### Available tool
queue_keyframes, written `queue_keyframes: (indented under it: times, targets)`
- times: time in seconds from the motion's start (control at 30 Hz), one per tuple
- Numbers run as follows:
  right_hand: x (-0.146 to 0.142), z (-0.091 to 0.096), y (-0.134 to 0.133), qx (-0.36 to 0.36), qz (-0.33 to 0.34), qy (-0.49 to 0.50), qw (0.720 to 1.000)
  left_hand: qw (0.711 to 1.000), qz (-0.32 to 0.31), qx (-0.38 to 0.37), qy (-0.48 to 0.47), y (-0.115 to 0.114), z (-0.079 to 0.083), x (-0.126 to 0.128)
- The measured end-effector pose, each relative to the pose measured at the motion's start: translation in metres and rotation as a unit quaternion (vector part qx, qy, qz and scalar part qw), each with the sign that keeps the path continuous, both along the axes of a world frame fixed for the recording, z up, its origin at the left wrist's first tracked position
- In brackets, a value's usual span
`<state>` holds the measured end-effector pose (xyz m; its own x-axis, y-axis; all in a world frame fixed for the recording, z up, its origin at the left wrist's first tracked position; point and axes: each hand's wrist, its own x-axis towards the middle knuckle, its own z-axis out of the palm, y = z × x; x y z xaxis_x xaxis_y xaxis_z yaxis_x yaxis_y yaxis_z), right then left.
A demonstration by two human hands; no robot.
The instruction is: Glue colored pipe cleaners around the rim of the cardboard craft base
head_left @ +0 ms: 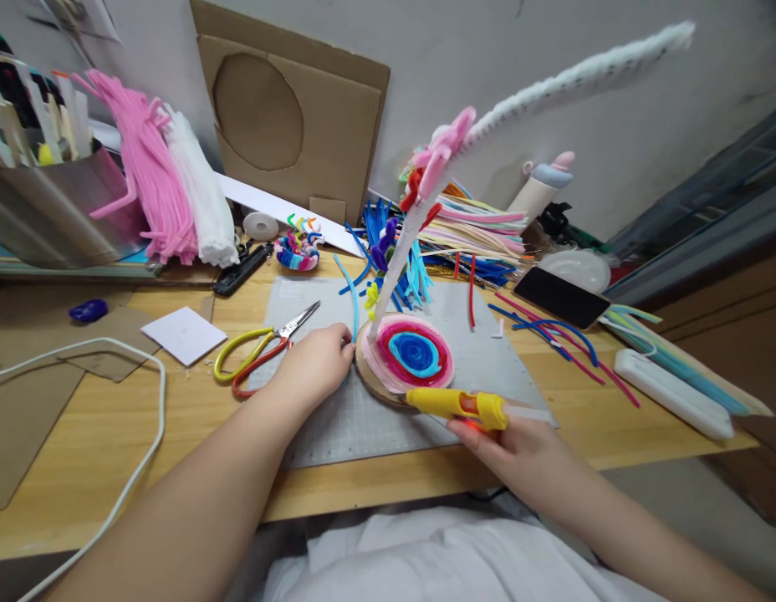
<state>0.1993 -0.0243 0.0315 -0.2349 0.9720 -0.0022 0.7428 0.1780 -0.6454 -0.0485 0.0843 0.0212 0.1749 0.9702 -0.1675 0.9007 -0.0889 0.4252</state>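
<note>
My left hand (319, 361) is closed at the left edge of a round cardboard base (379, 391), its fingertips pinching a light blue pipe cleaner (354, 303) that sticks up and away. Rings of pink, red and blue pipe cleaner (418, 354) cover the top of the base. From its left side rises a tall white stem (397, 267), tilted right, with yellow, purple, red and pink pipe-cleaner shapes along it. My right hand (526, 456) grips a yellow hot glue gun (454, 404), a glue stick out of its back. Its nozzle points left at the front rim of the base.
Scissors (262, 358) lie left of my left hand on the grey cutting mat (338, 439). Bundles of pipe cleaners (482, 221) and cut cardboard (338, 109) stand at the back. A phone (560, 297) and white power strip (673, 393) are right; a white cable (159, 401) curves left.
</note>
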Motion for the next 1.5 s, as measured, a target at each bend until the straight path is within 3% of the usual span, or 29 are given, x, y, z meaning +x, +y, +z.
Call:
queue_keyframes:
  times: [0.7,0.93,1.17,1.27,1.37,1.43,1.5]
  targets:
    - [0.019,0.014,-0.011,-0.083,-0.076,-0.022,0.993,1.000,-0.003,0.009,-0.004,0.006,-0.009,-0.003]
    - [0.021,0.013,-0.011,-0.072,-0.065,-0.009,0.995,1.000,-0.002,0.007,-0.008,0.007,-0.010,-0.003]
    - [0.023,0.023,-0.018,0.011,0.015,-0.107,0.994,1.000,0.000,0.002,-0.031,0.005,-0.005,-0.003]
    - [0.034,0.026,-0.019,-0.023,-0.023,-0.037,0.999,0.999,0.007,-0.003,-0.054,0.005,-0.002,-0.001]
    - [0.053,0.022,-0.008,-0.117,-0.138,0.059,0.982,0.995,0.019,-0.036,-0.089,0.005,-0.002,0.001]
    - [0.065,0.013,0.006,-0.170,-0.205,0.168,0.949,0.990,0.024,-0.069,-0.117,0.005,-0.003,0.002]
    - [0.075,0.002,0.020,-0.186,-0.262,0.322,0.891,0.984,0.029,-0.095,-0.150,0.005,-0.004,0.002]
